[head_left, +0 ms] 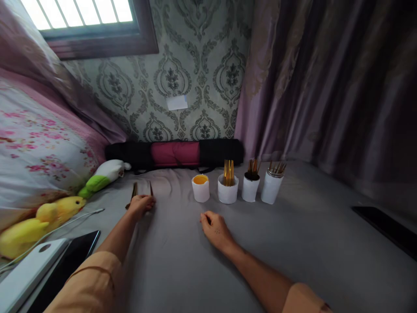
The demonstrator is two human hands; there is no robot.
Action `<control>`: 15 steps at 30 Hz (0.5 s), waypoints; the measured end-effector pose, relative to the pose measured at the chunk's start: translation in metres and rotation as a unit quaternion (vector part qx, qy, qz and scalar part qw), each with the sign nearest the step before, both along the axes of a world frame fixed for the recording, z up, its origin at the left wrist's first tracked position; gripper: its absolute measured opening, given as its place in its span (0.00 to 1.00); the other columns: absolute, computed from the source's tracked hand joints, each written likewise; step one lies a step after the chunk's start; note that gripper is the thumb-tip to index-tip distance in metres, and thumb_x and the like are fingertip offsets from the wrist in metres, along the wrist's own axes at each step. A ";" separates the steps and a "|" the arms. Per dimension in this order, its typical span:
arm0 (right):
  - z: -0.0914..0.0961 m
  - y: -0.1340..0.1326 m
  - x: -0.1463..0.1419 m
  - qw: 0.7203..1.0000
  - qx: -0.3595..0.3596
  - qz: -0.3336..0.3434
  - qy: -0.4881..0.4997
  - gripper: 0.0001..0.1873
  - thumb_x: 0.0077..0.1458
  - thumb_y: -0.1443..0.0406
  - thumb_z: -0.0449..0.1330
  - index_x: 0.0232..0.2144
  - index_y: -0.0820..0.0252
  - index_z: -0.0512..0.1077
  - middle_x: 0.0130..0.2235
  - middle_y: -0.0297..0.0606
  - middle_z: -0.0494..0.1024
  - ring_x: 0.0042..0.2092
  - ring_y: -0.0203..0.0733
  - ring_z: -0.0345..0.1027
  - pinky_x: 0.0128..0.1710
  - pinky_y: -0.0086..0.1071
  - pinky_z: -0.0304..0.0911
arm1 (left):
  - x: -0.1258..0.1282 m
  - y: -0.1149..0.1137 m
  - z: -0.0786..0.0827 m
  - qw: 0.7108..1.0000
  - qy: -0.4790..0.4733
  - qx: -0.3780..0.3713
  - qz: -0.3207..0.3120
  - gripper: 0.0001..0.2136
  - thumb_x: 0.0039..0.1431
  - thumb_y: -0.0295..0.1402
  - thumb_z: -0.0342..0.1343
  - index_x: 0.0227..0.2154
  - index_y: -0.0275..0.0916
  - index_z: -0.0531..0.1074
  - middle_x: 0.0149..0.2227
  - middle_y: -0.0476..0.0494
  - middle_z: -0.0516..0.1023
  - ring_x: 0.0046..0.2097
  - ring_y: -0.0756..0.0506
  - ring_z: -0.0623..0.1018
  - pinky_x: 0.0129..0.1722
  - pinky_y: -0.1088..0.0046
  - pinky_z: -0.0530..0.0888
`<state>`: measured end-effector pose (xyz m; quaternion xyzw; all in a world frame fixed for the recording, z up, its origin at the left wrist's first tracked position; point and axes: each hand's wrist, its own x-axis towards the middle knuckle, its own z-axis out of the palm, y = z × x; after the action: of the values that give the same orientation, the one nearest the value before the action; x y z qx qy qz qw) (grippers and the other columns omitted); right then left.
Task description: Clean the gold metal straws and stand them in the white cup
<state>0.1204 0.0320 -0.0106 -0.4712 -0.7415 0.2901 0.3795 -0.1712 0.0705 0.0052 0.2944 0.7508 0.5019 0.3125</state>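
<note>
My left hand (141,205) is closed in a pinch low over the grey sheet, with a thin dark stick (151,188) rising from its fingertips. Just beyond its wrist lie several thin brownish-gold sticks (134,190), partly covered by the hand. My right hand (216,228) rests loosely curled on the sheet, and no object shows in it. In front of it stands a white cup with an orange inside (201,191). To its right are a white cup with upright gold sticks (228,194), a dark-rimmed white cup (250,190) and a taller, leaning white container (272,189), both with sticks in them.
A black and maroon rolled bag (176,153) lies along the wall. On the left are a white and green plush toy (104,176), a yellow plush toy (48,219), a white cable (73,221), a white box (32,271) and a black tablet-like slab (70,269). A dark flat object (384,226) lies far right.
</note>
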 end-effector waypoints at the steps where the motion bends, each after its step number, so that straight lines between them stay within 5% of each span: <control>1: 0.000 0.000 0.000 1.000 -0.001 0.001 -0.001 0.17 0.54 0.61 0.46 0.21 0.62 0.68 0.19 0.33 0.67 0.22 0.30 0.56 0.22 0.23 0.47 | 0.005 -0.001 0.000 0.999 -0.033 0.013 0.003 0.02 0.41 0.24 0.52 0.20 0.34 0.65 0.20 0.43 0.71 0.21 0.50 0.70 0.18 0.78 0.65; 15: -0.001 0.000 0.000 1.000 0.001 0.011 0.011 0.18 0.54 0.60 0.45 0.20 0.62 0.66 0.18 0.32 0.66 0.22 0.30 0.55 0.21 0.23 0.47 | 0.046 -0.019 0.000 0.942 -0.306 0.134 0.009 0.06 0.49 0.18 0.49 0.25 0.32 0.69 0.24 0.46 0.71 0.23 0.56 0.70 0.23 0.83 0.69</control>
<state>0.1200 0.0322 -0.0115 -0.4595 -0.7426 0.2991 0.3846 -0.1247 0.0516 0.0049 0.1585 0.5471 0.6670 0.4803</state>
